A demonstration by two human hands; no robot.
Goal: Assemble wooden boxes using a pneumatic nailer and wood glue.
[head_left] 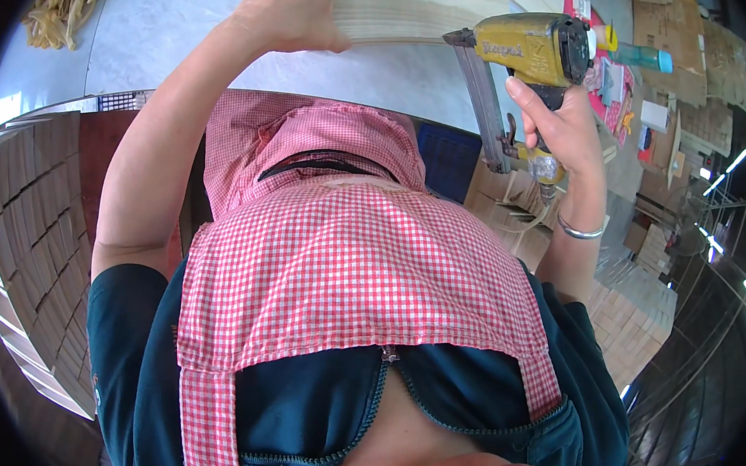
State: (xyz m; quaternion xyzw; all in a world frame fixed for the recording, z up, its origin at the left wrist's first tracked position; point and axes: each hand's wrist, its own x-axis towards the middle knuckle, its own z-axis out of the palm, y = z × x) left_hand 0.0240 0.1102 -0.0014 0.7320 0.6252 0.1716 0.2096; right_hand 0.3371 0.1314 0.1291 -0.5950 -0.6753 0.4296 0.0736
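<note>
A yellow and black nail gun (526, 44) is held up at the right, its nose pointing left over the pale wooden board (421, 3). My right hand (564, 126) is wrapped round its handle, thumb along the near side. A long dark magazine (478, 93) slants down from the nose. An air hose fitting (546, 171) shows below the grip. My left hand (299, 15) grips the left end of the board, with the thumb at its near edge; its other fingers are partly cut off by the top rim. Whether the nose touches the board I cannot tell.
The board is over a pale table (161, 48), with yellowish strips (58, 19) at its far left. Stacked wooden pieces (37, 251) stand left of me. A blue crate (448, 159) sits below the table edge. A teal-capped bottle (644, 58) and cardboard (667, 21) lie at the right.
</note>
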